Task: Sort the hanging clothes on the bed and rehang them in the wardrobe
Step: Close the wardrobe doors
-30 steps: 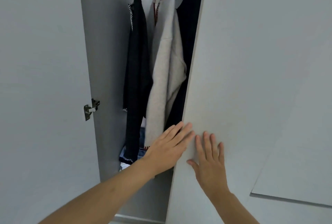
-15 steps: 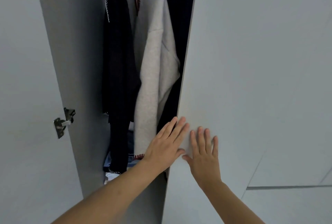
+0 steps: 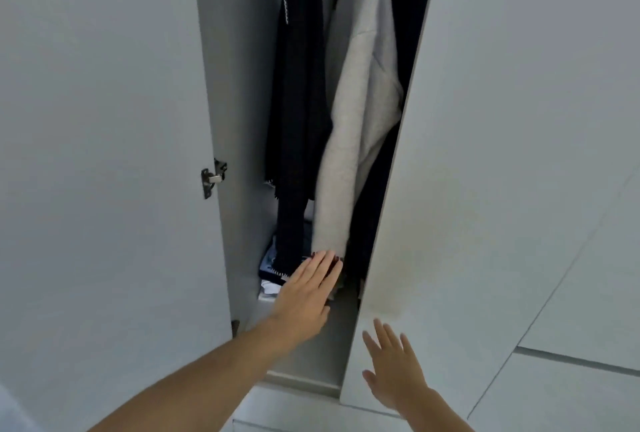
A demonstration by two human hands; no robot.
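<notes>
The wardrobe stands partly open, showing a narrow gap between its left door (image 3: 104, 154) and right door (image 3: 502, 154). Inside hang a dark garment with white stitched edging (image 3: 298, 102), a light grey knit cardigan (image 3: 360, 119) and another dark garment (image 3: 408, 33) half hidden behind the right door. My left hand (image 3: 308, 296) is open, fingers stretched into the gap just below the cardigan's hem. My right hand (image 3: 394, 369) is open and flat near the lower edge of the right door. The hangers and rail are out of view.
Folded clothes (image 3: 273, 265) lie on the wardrobe floor beneath the hanging garments. A metal hinge (image 3: 213, 177) sits on the inner edge of the left door. A lower drawer front (image 3: 588, 397) runs below the right door.
My left hand has left the right door's edge and reached into the gap. My right hand has slid down the door. The view has tilted downward.
</notes>
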